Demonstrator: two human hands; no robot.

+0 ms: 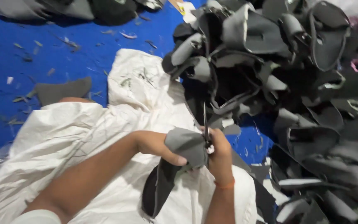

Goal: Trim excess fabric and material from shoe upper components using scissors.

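My left hand [156, 146] grips a grey and black fabric shoe upper [179, 159], thumb across its top; the piece hangs down over my lap. My right hand [220, 155] is closed around the handles of small scissors [206, 124]. Their dark blades point upward just above the piece's top edge. An orange band circles my right wrist. Both hands meet low in the middle of the view, over a white woven sack [83, 137] that covers my legs.
A big heap of grey and black shoe uppers [278, 66] fills the right side. More dark pieces [54, 8] lie at the top left on a blue floor [42, 54] scattered with small trimmings. One grey piece [61, 90] lies by the sack.
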